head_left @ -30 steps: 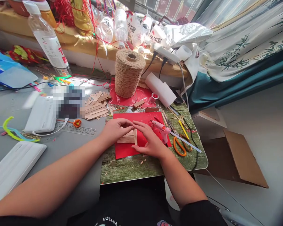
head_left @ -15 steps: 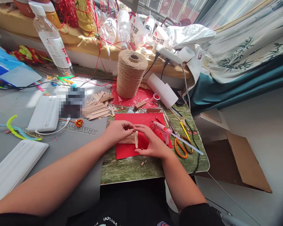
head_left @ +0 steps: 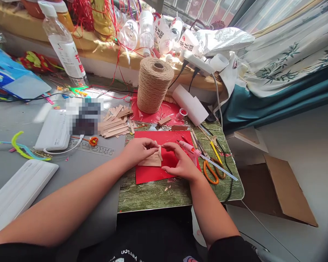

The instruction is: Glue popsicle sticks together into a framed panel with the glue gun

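A small panel of wooden craft sticks (head_left: pixel 150 161) lies on a red sheet (head_left: pixel 153 175). A short craft stick (head_left: pixel 160 154) stands crosswise at its right edge. My left hand (head_left: pixel 138 152) is over the panel's upper left, thumb and fingers closed at its top edge and covering part of it. To the right, my right hand (head_left: pixel 182 163) curves with thumb and fingers apart, its fingertips close to the short stick; I see nothing held in it. A pink glue gun (head_left: pixel 190 150) with a long glue stick lies just beyond my right hand.
Orange-handled scissors (head_left: pixel 211 172) and a yellow tool (head_left: pixel 215 152) lie right of the sheet. Loose craft sticks (head_left: pixel 116 125) are piled at the back left. A twine spool (head_left: pixel 155 87) stands behind, near a power strip (head_left: pixel 196 62). White power banks (head_left: pixel 53 130) lie left.
My right hand has drawn slightly away to the right from my left hand, opening a gap between their fingertips. The short stick now looks more tilted. The whole view has shifted slightly.
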A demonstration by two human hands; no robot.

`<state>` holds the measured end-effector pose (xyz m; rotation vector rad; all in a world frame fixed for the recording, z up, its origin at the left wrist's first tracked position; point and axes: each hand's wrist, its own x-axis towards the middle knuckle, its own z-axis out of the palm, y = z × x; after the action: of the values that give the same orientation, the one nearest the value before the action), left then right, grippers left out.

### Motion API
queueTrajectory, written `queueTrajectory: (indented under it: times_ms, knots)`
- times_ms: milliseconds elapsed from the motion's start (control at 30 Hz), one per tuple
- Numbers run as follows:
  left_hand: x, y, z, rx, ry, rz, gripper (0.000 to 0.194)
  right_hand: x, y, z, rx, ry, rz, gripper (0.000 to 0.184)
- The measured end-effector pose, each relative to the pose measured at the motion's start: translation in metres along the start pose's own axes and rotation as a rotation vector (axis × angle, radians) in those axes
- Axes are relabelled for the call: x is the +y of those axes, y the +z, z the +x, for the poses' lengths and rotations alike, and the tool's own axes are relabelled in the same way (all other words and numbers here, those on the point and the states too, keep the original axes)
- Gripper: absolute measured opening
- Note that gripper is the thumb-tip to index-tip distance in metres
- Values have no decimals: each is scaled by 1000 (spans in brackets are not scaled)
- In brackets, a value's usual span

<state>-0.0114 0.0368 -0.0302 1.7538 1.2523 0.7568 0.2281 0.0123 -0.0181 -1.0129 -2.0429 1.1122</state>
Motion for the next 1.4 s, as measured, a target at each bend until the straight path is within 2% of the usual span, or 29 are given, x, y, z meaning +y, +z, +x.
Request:
queueTrajectory:
  times_ms: [100, 200, 267, 333, 433, 600, 733, 833, 900, 967, 1033, 1100, 1167, 1300, 1400]
  knots:
    - [0, 0, 0, -4, 23, 28, 17, 9, 2, 3, 49, -6, 34, 68]
    - [-1, -6, 1, 71, 65, 78, 19, 13, 3, 3, 214, 56, -24, 49]
    - [-4, -12, 3, 132, 102, 155, 21, 12, 2, 3, 292, 115, -145, 34]
    - [-10, -16, 7, 142, 162, 269, 20, 10, 2, 3, 293, 133, -278, 23]
    - [-22, -16, 12, 106, 253, 394, 22, 11, 5, 5, 231, 99, -407, 16]
    - [-32, -10, 17, 39, 290, 429, 17, 17, 12, 9, 168, 127, -481, 9]
    - [-21, -11, 13, 54, 253, 243, 12, 9, 12, 7, 228, 133, -377, 10]
    - [-4, -11, 7, 86, 68, -181, 19, 0, 16, 6, 291, 210, -85, 6]
    - [5, -9, 4, 37, 10, -485, 26, -5, 20, 6, 284, 255, 93, 12]
    - [11, -5, 1, 43, -34, -615, 30, -10, 23, 5, 244, 239, 134, 16]
    - [13, -3, -1, 71, -74, -635, 32, -17, 22, 5, 226, 154, 45, 23]
    - [13, -1, -1, 81, -113, -617, 37, -26, 17, 4, 208, 29, -85, 51]
    - [12, 0, -2, 59, -139, -601, 43, -37, 9, 3, 124, -70, -183, 72]
    - [9, 1, -3, -18, -139, -605, 41, -48, -4, 5, -73, -98, -264, 84]
    - [6, 2, -3, -57, -152, -568, 38, -47, -6, 5, -104, -80, -287, 86]
